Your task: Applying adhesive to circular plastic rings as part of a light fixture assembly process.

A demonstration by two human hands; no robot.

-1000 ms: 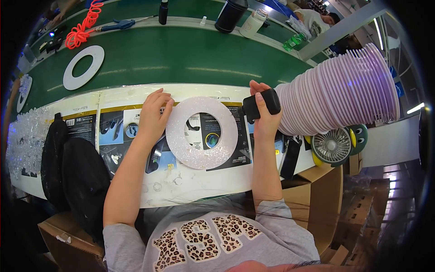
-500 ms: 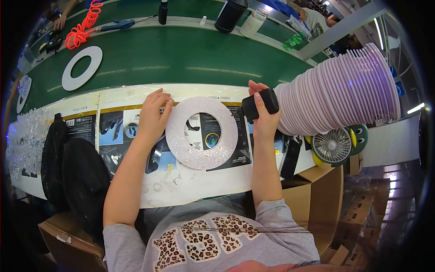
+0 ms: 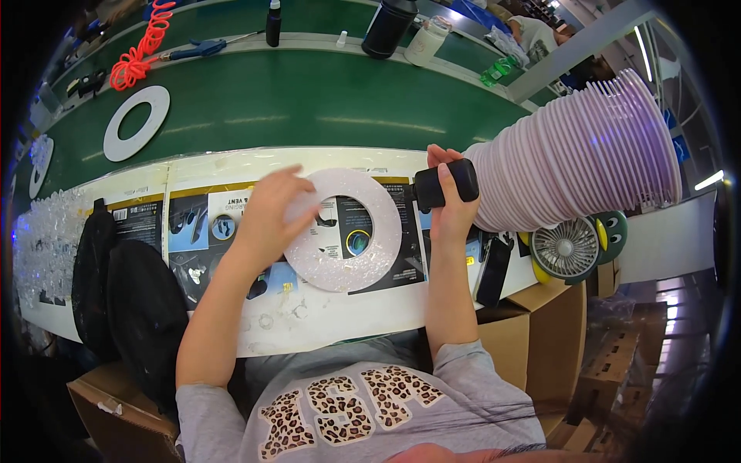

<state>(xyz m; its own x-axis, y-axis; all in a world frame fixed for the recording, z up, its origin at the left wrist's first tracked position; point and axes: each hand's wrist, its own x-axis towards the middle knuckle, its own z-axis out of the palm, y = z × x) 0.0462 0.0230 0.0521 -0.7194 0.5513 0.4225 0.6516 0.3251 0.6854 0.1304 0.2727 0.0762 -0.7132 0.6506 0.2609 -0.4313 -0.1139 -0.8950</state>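
We log white ring (image 3: 343,231) flat at frame centre. Left hand (image 3: 270,212) rests on ring's left edge, fingers loosely curled, blurred. Right hand (image 3: 448,204) just right of ring, fist closed round black tool (image 3: 444,184), long axis horizontal.

We see a pale worktop (image 3: 231,166) covered with printed sheets (image 3: 197,231), bearing a white ring (image 3: 343,231); beyond it, a green belt (image 3: 309,100) carries a second white ring (image 3: 137,122), dark bottles (image 3: 388,27) and an orange coiled hose (image 3: 139,46).
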